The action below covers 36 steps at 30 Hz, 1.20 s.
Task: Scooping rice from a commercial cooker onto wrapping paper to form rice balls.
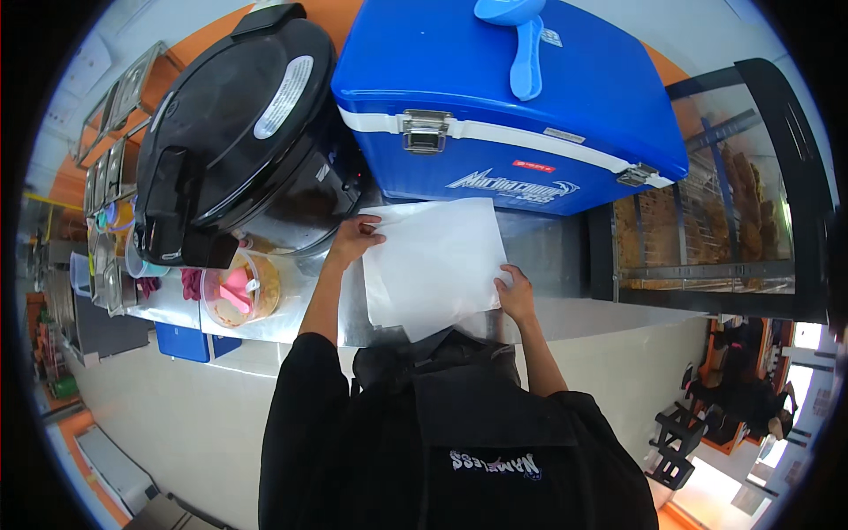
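White sheets of paper [433, 265], slightly fanned over one another, lie on the steel counter [552, 256] in front of me. My left hand [357, 237] has its fingers closed on the upper left edge of the paper. On the right edge, my right hand [514, 290] pinches the paper between thumb and fingers. The near corner of the top sheet reaches down toward my black apron. How many sheets there are cannot be made out.
Behind the paper stands a blue cooler box [512, 115] with a light-blue scoop [526, 57] on its lid. A black rice cooker [256, 132] and a tub with a pink scoop [238, 290] are at left. A glass-sided display case [707, 203] of fried food stands right.
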{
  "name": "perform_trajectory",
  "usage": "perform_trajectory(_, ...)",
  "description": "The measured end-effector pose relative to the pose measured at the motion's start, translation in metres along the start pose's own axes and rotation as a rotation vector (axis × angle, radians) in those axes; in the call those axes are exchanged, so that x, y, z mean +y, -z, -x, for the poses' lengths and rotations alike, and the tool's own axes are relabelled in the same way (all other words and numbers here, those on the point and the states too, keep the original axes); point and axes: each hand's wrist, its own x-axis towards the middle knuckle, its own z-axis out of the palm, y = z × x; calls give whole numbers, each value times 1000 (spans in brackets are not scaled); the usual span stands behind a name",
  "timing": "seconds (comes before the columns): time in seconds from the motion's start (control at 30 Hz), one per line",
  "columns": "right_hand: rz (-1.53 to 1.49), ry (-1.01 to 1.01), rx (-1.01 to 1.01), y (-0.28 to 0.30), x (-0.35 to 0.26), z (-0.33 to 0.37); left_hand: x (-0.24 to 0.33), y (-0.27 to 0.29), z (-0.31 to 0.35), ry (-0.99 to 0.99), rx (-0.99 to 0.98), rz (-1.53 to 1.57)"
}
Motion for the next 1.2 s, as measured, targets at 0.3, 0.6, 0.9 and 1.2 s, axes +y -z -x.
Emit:
perform_trajectory(0.3, 114, -72, -62, -5, -16, 18, -5, -11, -31, -229, 299, -542)
perform_trajectory(0.6, 360, -113, -125, -15, -21, 30, -7, -25, -23, -457, 482, -900)
perform_trajectory(0.9, 241, -193, -137, -7, -20, 27, -13, -23, -28, -516, 422, -1069)
perform_trajectory(1.2, 398, -51, -125, -11, -18, 37, -3, -45, -10, -480, 407, -1248)
